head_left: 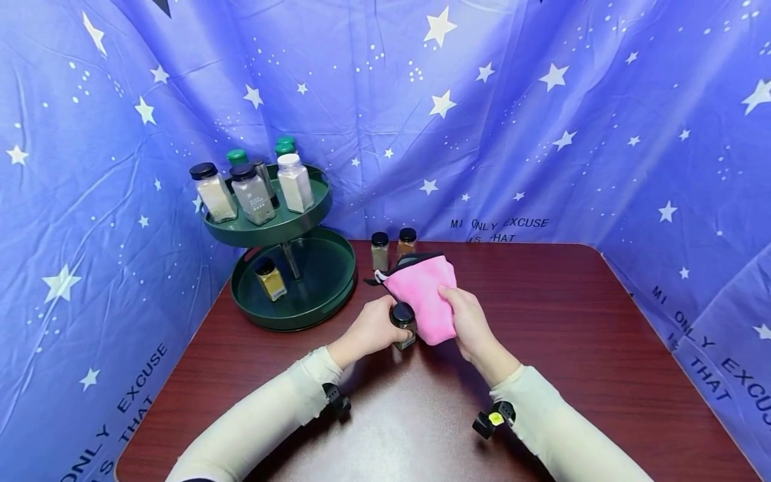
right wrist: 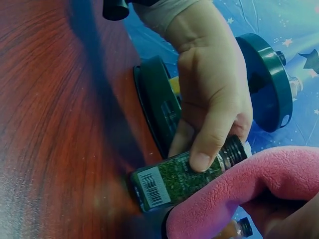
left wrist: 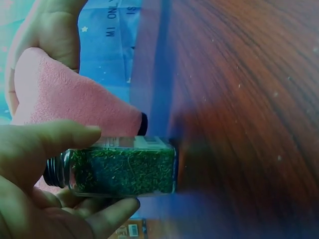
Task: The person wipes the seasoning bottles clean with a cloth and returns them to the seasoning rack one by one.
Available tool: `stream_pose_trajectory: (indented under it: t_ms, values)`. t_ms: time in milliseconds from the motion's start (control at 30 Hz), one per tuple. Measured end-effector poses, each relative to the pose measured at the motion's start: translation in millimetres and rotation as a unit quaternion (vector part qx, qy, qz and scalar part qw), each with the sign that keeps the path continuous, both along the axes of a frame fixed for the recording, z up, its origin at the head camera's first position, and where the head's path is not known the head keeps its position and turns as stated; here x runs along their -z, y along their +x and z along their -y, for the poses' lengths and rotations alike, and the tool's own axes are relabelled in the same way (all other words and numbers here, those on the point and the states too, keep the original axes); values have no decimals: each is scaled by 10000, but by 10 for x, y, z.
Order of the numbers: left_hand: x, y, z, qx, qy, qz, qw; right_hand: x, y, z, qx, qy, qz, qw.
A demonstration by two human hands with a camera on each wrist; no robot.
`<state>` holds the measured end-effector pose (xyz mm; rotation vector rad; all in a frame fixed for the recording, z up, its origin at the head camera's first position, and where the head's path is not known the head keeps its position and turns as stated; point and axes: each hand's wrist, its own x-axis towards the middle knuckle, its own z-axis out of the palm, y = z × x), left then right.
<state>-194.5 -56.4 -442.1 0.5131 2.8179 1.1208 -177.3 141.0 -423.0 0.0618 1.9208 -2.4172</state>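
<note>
My left hand [head_left: 375, 325] grips a small clear jar of dried green herbs [left wrist: 124, 172], its thumb on one side and fingers on the other. The jar is upright with a black cap [head_left: 402, 312], low over the table, and a barcode label [right wrist: 153, 187] faces the right wrist. In my right hand [head_left: 472, 325] is a pink fleecy cloth [head_left: 421, 294] with dark edging and a white loop at one corner. The cloth hangs right beside the jar and overlaps it in the right wrist view. The right fingers are partly hidden behind the cloth.
A two-tier dark green turntable rack [head_left: 325, 294] stands at the left. Several spice bottles, one with a white cap [head_left: 295, 184], fill its upper tier; a yellow spice jar [head_left: 271, 281] sits below. Behind the cloth are a greyish jar [head_left: 379, 251] and an orange-brown one [head_left: 407, 242].
</note>
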Motion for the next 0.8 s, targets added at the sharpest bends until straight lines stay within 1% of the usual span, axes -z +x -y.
stream_pose_trajectory:
  t_ms: [100,167,233,333,400,433,500,567,733,800]
  values:
    - [0,-22,-8,190,-1,-84,9998,63,-4,19,135,212,-4,9997]
    - [4,-40,-13,286,-39,-175,9994,140,-17,40,273,297,49,9992]
    - [11,-51,-17,301,-103,-246,9992,250,-37,62,344,333,193,9987]
    - [20,-65,-21,269,-248,-268,9990,431,-56,83,345,363,511,9974]
    - [15,-64,-17,263,-270,-216,9991,501,-58,86,313,416,671,9964]
    - [12,-67,-18,284,-272,-198,9990,509,-55,83,310,452,701,9960]
    - [3,-67,-18,326,-218,-169,9991,469,-45,70,338,449,667,9962]
    - [1,-65,-15,354,-142,-106,9992,376,-42,66,360,345,645,9967]
    - [6,-57,-3,342,-80,-64,9994,102,-33,63,373,-279,478,9978]
    - [5,-59,2,343,-71,-90,9993,27,-30,69,335,-513,416,9973]
